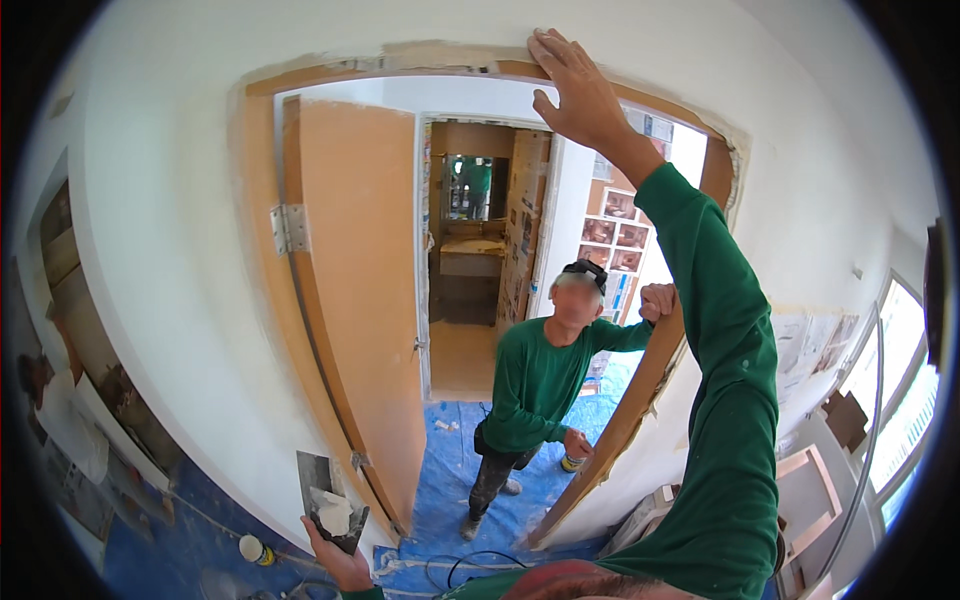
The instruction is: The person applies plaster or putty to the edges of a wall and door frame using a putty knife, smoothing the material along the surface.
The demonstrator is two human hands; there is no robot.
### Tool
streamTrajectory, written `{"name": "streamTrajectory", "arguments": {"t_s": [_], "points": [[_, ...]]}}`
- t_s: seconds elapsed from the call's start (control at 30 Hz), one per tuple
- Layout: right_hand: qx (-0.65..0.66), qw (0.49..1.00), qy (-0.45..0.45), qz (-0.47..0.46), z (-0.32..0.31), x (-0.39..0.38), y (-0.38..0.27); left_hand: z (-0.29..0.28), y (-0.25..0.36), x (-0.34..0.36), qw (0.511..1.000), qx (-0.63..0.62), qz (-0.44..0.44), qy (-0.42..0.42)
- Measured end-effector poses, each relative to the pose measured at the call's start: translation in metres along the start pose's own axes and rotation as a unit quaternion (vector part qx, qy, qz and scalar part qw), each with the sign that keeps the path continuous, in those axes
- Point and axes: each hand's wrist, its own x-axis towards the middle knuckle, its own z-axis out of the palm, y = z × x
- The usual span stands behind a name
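Note:
My right hand (pixel 580 95) is raised high, its fingers stretched out against the wall just above the wooden door frame (pixel 375 68). Patchy filler (pixel 440 52) runs along the wall over the frame's top edge. Low on the left, my left hand (pixel 340 560) grips a dark flat plastering plate (pixel 350 540) from below. A lump of white putty (pixel 333 512) lies on it, and a grey blade-like piece (pixel 317 472) stands up behind the putty. The fingers under the plate are partly hidden.
A person in a green top (pixel 530 375) stands in the doorway, one hand on the right jamb. The brown door (pixel 355 290) is swung inward on the left. Blue sheeting (pixel 445 500) covers the floor, with a black cable (pixel 470 560) and a tin (pixel 255 550). Another person (pixel 75 420) is far left.

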Motion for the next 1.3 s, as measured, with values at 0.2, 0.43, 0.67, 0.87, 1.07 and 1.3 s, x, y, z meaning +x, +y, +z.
{"name": "streamTrajectory", "arguments": {"t_s": [0.2, 0.43, 0.67, 0.87, 1.07, 1.3], "points": [[-0.060, 0.997, -0.023, -0.043, 0.020, 0.031, -0.016, -0.001, -0.002, -0.009, 1.000, -0.006, -0.016, -0.001], [-0.057, 0.993, -0.079, -0.073, 0.021, 0.041, -0.030, 0.002, 0.006, -0.014, 1.000, -0.013, -0.021, -0.010], [-0.076, 0.992, -0.093, -0.047, 0.027, 0.053, -0.056, 0.003, 0.006, -0.009, 0.999, -0.033, -0.029, -0.024], [-0.077, 0.992, -0.084, -0.054, 0.031, 0.058, -0.069, 0.005, 0.011, -0.009, 0.998, -0.027, -0.031, -0.046], [-0.089, 0.990, -0.098, -0.047, 0.021, 0.061, -0.058, -0.008, 0.001, -0.005, 0.997, -0.036, -0.053, -0.045], [-0.075, 0.988, -0.127, -0.044, -0.003, 0.038, -0.048, -0.019, -0.009, -0.010, 0.993, -0.023, -0.113, -0.033]]}}
